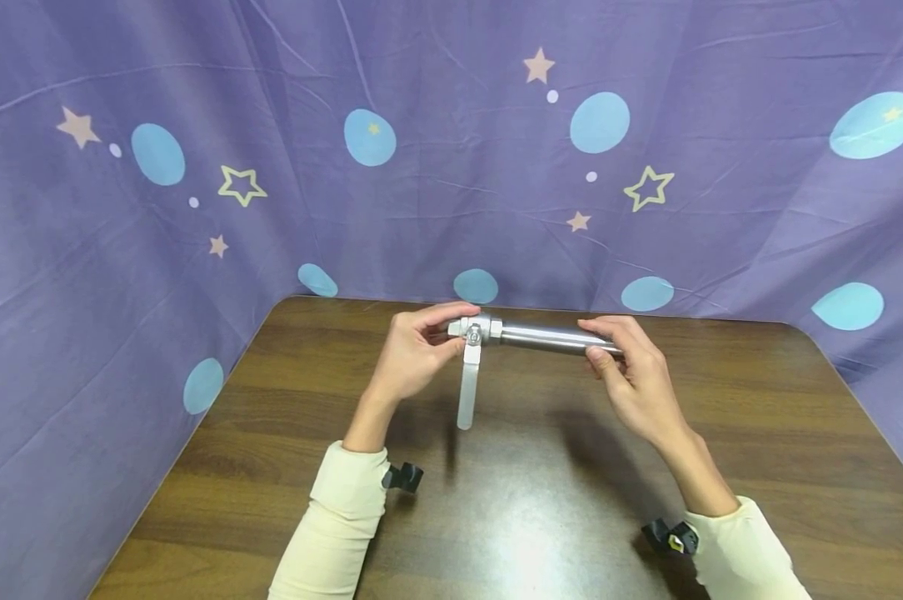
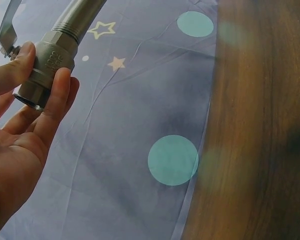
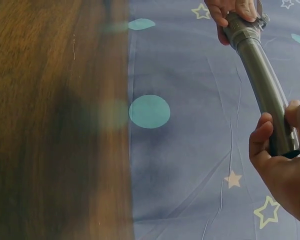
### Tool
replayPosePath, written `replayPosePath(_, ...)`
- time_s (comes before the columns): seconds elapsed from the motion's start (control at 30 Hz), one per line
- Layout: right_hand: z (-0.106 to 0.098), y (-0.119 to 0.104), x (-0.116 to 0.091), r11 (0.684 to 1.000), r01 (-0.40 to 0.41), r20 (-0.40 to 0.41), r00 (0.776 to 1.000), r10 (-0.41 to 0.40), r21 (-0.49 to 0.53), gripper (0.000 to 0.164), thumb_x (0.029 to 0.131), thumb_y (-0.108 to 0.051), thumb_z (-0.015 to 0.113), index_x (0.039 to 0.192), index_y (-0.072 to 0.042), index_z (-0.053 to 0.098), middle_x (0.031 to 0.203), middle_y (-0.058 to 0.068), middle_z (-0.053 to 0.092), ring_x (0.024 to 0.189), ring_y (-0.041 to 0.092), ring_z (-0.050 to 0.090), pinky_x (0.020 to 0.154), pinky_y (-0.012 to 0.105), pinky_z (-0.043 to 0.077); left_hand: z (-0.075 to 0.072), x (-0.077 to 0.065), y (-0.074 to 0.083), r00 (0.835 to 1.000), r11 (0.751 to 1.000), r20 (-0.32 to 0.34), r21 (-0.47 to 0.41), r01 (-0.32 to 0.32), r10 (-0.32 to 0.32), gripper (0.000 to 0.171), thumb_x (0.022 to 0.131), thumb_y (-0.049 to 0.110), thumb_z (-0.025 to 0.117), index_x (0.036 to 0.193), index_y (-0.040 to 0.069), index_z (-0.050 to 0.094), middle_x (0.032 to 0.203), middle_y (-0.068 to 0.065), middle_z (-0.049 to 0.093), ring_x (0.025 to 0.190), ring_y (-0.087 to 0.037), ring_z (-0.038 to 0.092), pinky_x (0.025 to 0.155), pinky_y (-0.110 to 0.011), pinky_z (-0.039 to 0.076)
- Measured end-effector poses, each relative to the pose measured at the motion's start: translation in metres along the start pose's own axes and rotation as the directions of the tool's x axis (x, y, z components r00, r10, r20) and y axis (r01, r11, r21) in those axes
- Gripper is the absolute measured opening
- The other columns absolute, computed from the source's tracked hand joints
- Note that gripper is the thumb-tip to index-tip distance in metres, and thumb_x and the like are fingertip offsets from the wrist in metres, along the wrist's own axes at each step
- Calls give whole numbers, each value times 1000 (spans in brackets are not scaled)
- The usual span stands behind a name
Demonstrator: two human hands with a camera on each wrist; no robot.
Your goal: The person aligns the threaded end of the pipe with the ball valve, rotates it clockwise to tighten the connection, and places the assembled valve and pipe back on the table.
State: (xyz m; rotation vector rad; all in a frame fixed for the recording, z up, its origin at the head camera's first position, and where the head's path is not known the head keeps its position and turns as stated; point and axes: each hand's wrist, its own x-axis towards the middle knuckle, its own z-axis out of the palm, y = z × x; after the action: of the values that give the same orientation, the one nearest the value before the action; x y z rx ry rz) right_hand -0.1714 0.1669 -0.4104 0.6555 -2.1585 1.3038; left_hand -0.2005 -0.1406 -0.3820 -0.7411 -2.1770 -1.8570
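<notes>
A ball valve (image 1: 485,327) with a flat lever handle (image 1: 467,392) is joined to a shiny metal pipe (image 1: 545,337), and both are held level above the table. My left hand (image 1: 414,350) pinches the valve body between thumb and fingers; in the left wrist view the valve's open threaded end (image 2: 31,100) points down past the palm. With thumb and fingers curled round it, my right hand (image 1: 635,375) grips the pipe near its far right end. The right wrist view shows the pipe (image 3: 265,82) running from the valve to that hand. The lever hangs toward me, across the pipe's line.
Beneath the hands is a brown wood-grain table (image 1: 309,400) with rounded back corners. A purple curtain (image 1: 451,192) with stars and blue ovals hangs behind it and along its sides. Dark camera mounts (image 1: 404,477) sit at the wrists.
</notes>
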Motion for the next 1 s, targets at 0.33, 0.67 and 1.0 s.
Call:
replayPosePath(0.33,0,-1,-1,993,64,60,996,-70,96,59,79,17,84,133,0,69,128,13,63,85,9,62,72,10,57,-2,0,0,1000,1000,-8,5,-3,3,42,84,-19,70,124,-9,74,127,-27,76,99,-5,74,93,-28,65)
replayPosePath(0.67,2,1,2,989,142,-2,990,-142,-31,51,81,19,81,127,-2,73,122,14,69,105,1,59,78,5,51,-1,0,1,1000,1000,-4,-2,0,0,42,84,-19,71,125,-9,74,128,-27,75,100,-4,73,93,-27,65)
replayPosePath(1.0,2,3,1,990,126,3,992,-126,-61,49,85,13,80,130,-4,73,122,11,72,87,4,55,66,12,45,0,0,0,1000,1000,-1,2,-7,7,42,84,-18,70,125,-9,74,130,-26,75,103,-3,72,95,-27,65)
